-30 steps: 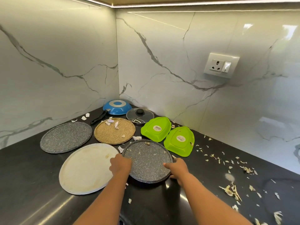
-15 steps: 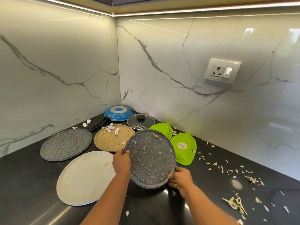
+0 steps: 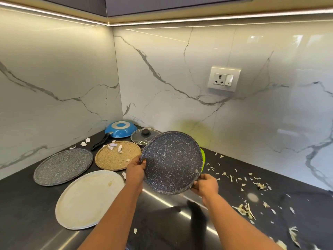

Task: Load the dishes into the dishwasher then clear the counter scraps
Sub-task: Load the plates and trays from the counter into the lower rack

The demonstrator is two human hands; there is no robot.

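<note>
Speckled plate (image 3: 172,162) now lifted nearly upright, gripped by left hand (image 3: 135,171) and right hand (image 3: 205,184); no readable writing.

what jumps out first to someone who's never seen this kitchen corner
The dark speckled plate tilted up off the counter at the centre, gripped at its rim by the left hand and right hand. To its left three more round plates lie flat: grey speckled, tan and cream. Pale peel scraps litter the black counter on the right.

White marble-look walls (image 3: 54,73) w/ socket (image 3: 224,79), black counter (image 3: 21,204), LED strip (image 3: 216,18) under cabinet.
</note>
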